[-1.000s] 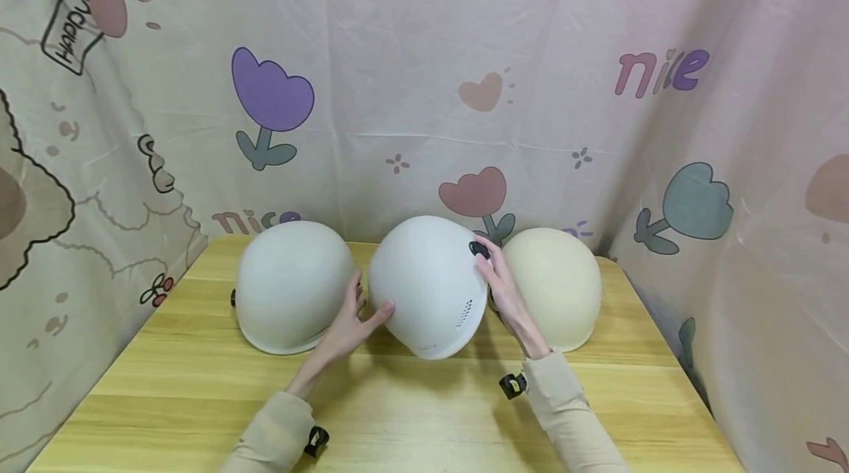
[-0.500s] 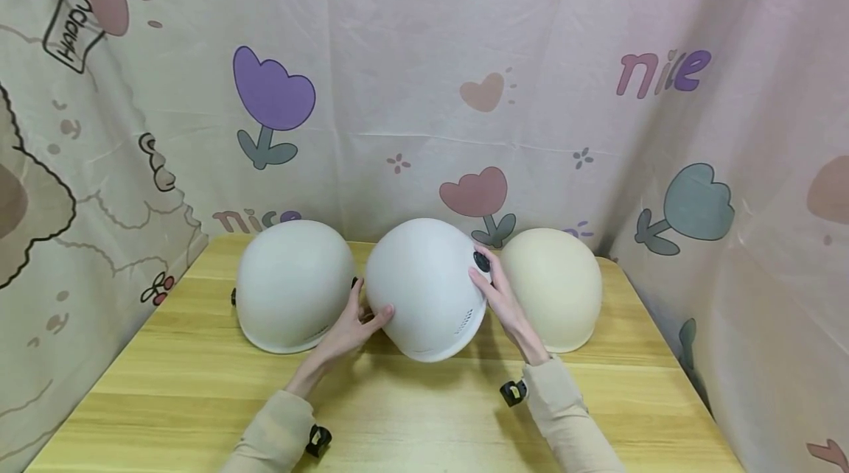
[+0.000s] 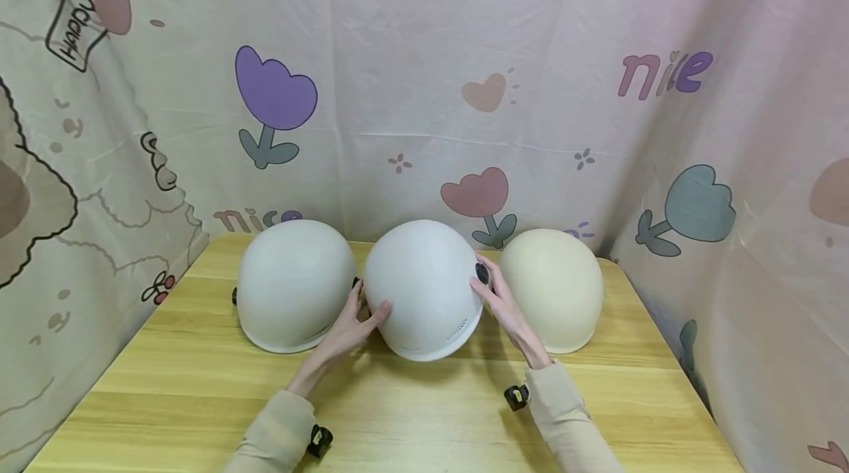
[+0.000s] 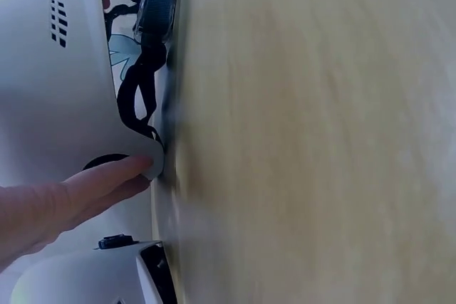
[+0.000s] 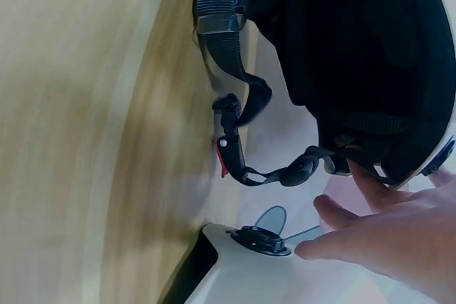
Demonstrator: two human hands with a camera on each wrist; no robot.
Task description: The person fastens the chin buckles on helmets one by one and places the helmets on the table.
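Helmet (image 5: 370, 48), one, tipped so that its open underside faces the camera; interior black, outer shell showing as a pale edge at the right of the frame. Right hand (image 5: 402, 236), bare, gripping the lower rim, one finger inside the opening. Strap (image 5: 229, 53), black ribbed webbing with a translucent band, hanging in a loop from the helmet. Buckle (image 5: 229, 149), black, with red tab (image 5: 220, 161); slider (image 5: 300, 170), black, farther along. Second helmet (image 5: 267, 279), off-white, partly in frame below, with round black fitting (image 5: 261, 240) near the fingertips. Table (image 5: 71, 140), pale wood grain. Backdrop (image 5: 281, 122), pale, leaf-printed.
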